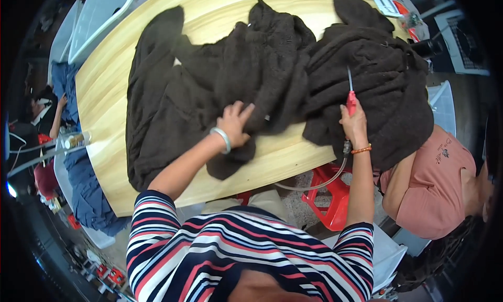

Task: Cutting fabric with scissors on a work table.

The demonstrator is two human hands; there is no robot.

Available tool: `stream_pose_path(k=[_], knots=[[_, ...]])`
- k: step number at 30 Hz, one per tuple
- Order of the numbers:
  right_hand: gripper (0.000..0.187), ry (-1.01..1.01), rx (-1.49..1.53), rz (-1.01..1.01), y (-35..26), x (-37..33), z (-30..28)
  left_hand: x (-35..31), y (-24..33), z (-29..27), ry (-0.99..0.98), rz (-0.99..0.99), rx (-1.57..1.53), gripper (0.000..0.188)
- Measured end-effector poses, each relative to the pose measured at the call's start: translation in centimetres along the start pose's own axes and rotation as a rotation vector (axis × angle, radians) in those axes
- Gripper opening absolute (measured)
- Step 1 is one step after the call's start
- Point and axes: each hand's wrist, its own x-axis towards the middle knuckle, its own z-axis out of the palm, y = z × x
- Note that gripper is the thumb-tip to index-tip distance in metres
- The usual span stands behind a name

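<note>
Dark brown, fuzzy garments lie spread over the table: one (167, 113) at the left and middle, with a sleeve-like part pointing away from me, and another bunched one (377, 66) at the right. On the near part of the left garment rests my left hand (234, 125), its fingers spread and slightly blurred. My right hand (356, 126) grips a red air blow gun (351, 102) with a thin metal nozzle pointing away over the right garment. A clear hose (322, 185) runs from the gun's lower end down past the table edge.
The pale wood table (107, 87) has its near edge before me. Below it stands a red stool (335, 205). Close at the right sits a person in a pink shirt (437, 184). Blue fabric (89, 181) fills a container at the left, near a white plastic bin (99, 24).
</note>
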Motion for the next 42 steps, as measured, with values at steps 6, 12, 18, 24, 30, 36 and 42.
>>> stream_pose_path(k=[6, 12, 18, 24, 30, 36, 42], knots=[[0.04, 0.121, -0.162, -0.117, -7.9, -1.2, -2.5, -3.2, 2.1, -0.2, 0.196, 0.345, -0.817, 0.041], [0.044, -0.208, 0.107, -0.076, -21.1, -4.7, -1.7, 2.6, -10.0, 0.1, 0.796, -0.097, -0.366, 0.074], [0.048, -0.288, 0.025, -0.373, -23.8, -0.3, 12.0, 9.0, -11.2, 0.4, 0.537, -0.218, -0.428, 0.095], [0.032, -0.395, -0.07, -0.294, -22.5, -0.1, 15.6, 1.2, -10.8, 3.4, 0.408, -0.311, -0.092, 0.093], [0.044, -0.362, 0.578, -0.287, -23.8, 1.5, 0.9, -8.0, -13.3, 0.8, 0.275, -0.531, 0.007, 0.081], [0.043, -0.305, 0.443, 0.09, -15.4, 4.6, -0.5, -5.8, -10.3, 0.0, 0.671, -0.156, -0.059, 0.066], [0.044, -0.289, 0.446, 0.097, -11.3, 2.9, 1.8, -1.4, 0.4, -0.8, 0.676, 0.286, -0.325, 0.062]])
